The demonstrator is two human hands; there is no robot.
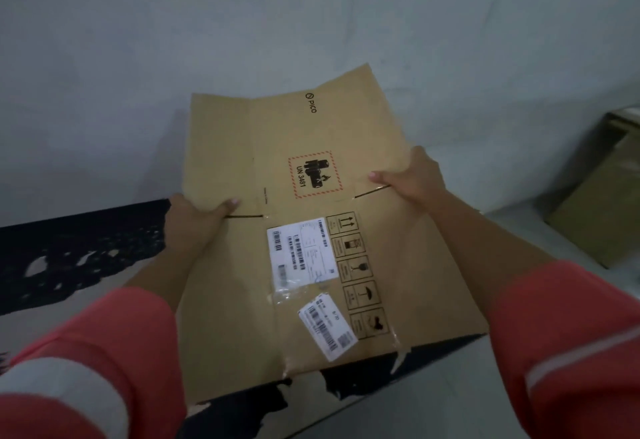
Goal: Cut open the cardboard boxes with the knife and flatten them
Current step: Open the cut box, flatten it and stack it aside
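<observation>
Two hands held one flat brown cardboard box (311, 231) up in front of the person. The left hand (194, 227) was closed on the box's left edge, with the thumb on top beside a short slit. The right hand (412, 179) was closed on the right edge, with the thumb on top beside another slit. Black letters near the far end of the box read "PICO". Under that sat a red dashed square (315, 174) with a black battery picture and the words "UN 3481". A big white label (302, 255) with bar codes was stuck near the middle, and a small white label (327, 329) with bar codes was stuck nearer the person; their small print was too blurry to read. A row of black handling signs (356, 274) ran beside the labels, one with two arrows and one with an umbrella. Clear tape (398, 345) hung torn at the near edge. Both sleeves (114, 352) were pink-red with a grey stripe. Under the box lay a dark, worn patch (69, 251) on the pale grey floor (450, 404). A pale grey wall (242, 23) stood behind. More brown cardboard (602, 206) lay well apart to the right.
</observation>
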